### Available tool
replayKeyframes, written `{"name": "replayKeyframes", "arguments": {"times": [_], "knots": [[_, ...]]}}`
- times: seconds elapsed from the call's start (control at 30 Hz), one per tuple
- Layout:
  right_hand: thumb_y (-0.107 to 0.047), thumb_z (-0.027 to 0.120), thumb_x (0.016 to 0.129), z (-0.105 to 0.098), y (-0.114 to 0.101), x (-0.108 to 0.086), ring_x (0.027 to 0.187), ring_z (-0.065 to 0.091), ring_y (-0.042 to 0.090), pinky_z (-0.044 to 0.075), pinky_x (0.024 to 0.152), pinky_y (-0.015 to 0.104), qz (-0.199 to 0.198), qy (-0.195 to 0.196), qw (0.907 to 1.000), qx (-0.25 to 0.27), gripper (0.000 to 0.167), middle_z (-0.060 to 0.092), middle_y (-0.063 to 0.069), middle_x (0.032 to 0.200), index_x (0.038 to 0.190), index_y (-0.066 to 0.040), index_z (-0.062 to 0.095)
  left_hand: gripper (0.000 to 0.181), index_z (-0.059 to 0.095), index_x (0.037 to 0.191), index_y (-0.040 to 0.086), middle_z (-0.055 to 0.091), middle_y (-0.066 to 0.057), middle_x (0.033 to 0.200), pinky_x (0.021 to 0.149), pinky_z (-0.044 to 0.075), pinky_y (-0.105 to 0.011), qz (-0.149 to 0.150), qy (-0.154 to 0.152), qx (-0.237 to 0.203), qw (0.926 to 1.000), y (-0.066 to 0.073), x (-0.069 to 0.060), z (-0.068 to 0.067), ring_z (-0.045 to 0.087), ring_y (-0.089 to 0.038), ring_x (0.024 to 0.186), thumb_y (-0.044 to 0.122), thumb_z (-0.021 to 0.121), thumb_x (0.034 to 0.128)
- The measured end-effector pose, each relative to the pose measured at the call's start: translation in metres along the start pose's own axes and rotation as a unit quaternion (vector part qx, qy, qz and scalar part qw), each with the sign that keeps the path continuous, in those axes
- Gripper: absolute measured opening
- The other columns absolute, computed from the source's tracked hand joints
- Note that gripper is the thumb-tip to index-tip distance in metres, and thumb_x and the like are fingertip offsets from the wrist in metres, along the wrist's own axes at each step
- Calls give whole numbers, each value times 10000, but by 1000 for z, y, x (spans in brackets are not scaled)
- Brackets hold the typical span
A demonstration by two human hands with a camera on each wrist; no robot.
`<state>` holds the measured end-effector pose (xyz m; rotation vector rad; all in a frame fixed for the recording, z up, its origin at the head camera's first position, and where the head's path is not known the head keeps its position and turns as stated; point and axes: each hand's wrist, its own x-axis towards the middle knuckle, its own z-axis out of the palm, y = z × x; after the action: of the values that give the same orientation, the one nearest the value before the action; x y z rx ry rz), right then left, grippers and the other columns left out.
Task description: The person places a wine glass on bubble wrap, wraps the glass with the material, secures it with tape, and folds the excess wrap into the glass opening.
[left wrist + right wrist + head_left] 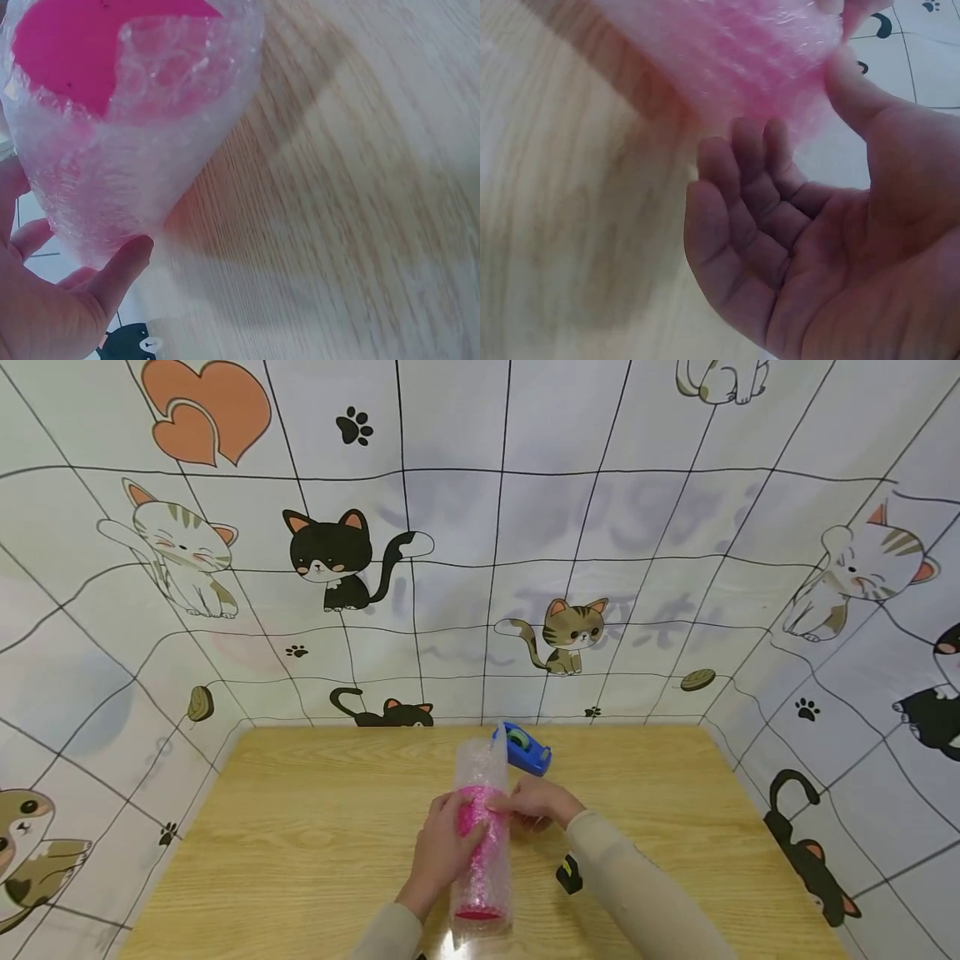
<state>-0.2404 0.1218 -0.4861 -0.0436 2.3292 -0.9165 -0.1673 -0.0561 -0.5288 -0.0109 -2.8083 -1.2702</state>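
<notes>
A pink cylinder wrapped in clear bubble wrap (480, 868) lies lengthwise on the wooden table in the head view. Its pink end (64, 52) shows through the open end of the wrap in the left wrist view. My left hand (442, 847) grips the roll from its left side, thumb and fingers spread around the wrap. At the roll's right side, my right hand (543, 802) touches the wrap with its thumb. Its other fingers (712, 217) are loosely bent, and the palm holds nothing. A blue tape dispenser (527, 752) stands just beyond, beside the roll's far end.
The wooden table (322, 827) extends to both sides of the roll. A white cloth with cat prints (457, 518) hangs behind it and at the sides. A small black item with a yellow mark (569, 874) shows beside the right sleeve (645, 885); its kind is unclear.
</notes>
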Motion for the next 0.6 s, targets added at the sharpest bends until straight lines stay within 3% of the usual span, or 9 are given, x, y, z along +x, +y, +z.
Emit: {"name": "replayKeyframes", "arguments": {"times": [0.17, 0.43, 0.6], "knots": [[-616, 643, 837, 6, 7, 1, 781, 677, 265, 586, 718, 399, 53, -181, 9990, 401, 561, 714, 121, 872, 888, -59, 678, 440, 559, 1263, 193, 498, -174, 1352, 823, 545, -566, -119, -156, -223, 9996, -1, 0, -6, 621, -418, 1058, 357, 702, 881], [-610, 619, 860, 13, 14, 9, 787, 711, 291, 600, 744, 444, -302, -593, 9922, 1058, 559, 731, 110, 833, 909, -61, 710, 540, 464, 1307, 159, 490, -166, 1274, 750, 547, -486, -251, -414, -561, 9972, -8, 6, -10, 612, -327, 954, 368, 705, 872], [-595, 620, 867, 14, 16, 13, 764, 709, 267, 601, 752, 442, -309, -680, 9907, 1137, 545, 735, 106, 833, 902, -58, 703, 675, 378, 1386, 112, 468, -171, 1289, 835, 526, -513, -600, -568, -1117, 9903, -6, 12, -15, 573, -330, 1049, 425, 685, 872]]}}
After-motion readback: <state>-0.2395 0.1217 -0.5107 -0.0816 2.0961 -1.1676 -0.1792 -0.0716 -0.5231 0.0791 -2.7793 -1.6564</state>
